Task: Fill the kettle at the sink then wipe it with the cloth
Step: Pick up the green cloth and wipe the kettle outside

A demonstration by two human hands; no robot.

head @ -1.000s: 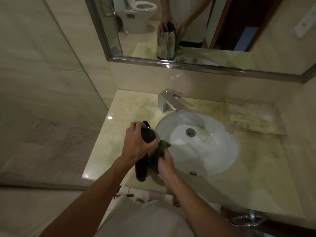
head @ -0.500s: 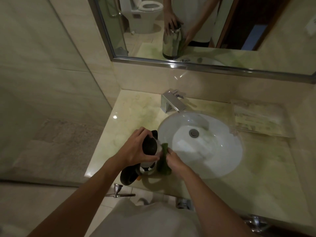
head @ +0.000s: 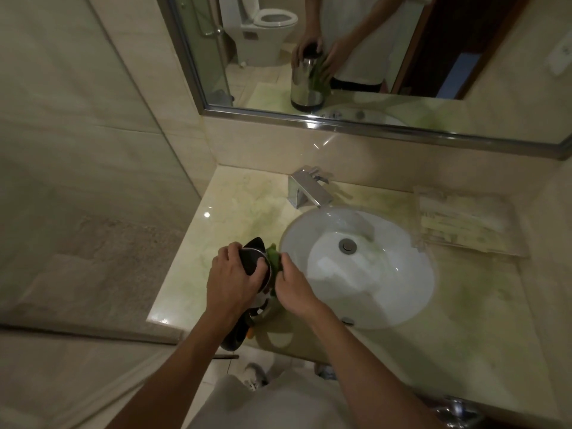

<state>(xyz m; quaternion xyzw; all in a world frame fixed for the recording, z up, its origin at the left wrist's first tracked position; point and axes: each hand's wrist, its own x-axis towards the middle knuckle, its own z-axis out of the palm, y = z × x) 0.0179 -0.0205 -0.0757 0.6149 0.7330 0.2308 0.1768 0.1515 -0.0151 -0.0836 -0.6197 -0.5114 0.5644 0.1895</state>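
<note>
Over the last second the steel kettle with its black lid (head: 254,261) has come from lying tipped toward the counter's front edge to standing upright on the pale green-veined marble counter (head: 223,212), at about nine o'clock from the white oval sink basin (head: 387,274), just beside its rim. That suggests filling is done and the wiping step is well under way.

The left hand (head: 230,278) is curled down over the lid, steadying the kettle. The right hand (head: 292,289) is closed on the green cloth (head: 274,257), pressing it against the kettle's sink-side wall; the mirror (head: 371,57) at twelve o'clock shows the cloth partway down the steel body.

The chrome block tap (head: 308,190) stands at eleven o'clock from the basin. A clear tray of packets (head: 464,221) sits at two o'clock. Beige tile walls surround the counter.
</note>
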